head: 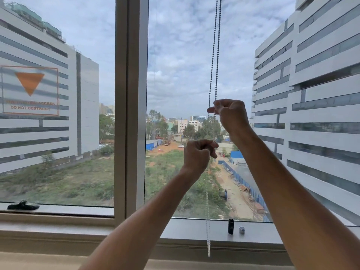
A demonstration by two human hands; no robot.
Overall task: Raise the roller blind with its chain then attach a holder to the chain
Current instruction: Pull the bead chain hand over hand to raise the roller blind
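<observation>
We are pinching the chain [214, 55] with right hand [230, 112] at twelve o'clock, left hand [198, 154] closed on it below; pulling one strand only, straight down.

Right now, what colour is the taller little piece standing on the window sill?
Black, next to a smaller grey piece; seen in the head view.
</observation>
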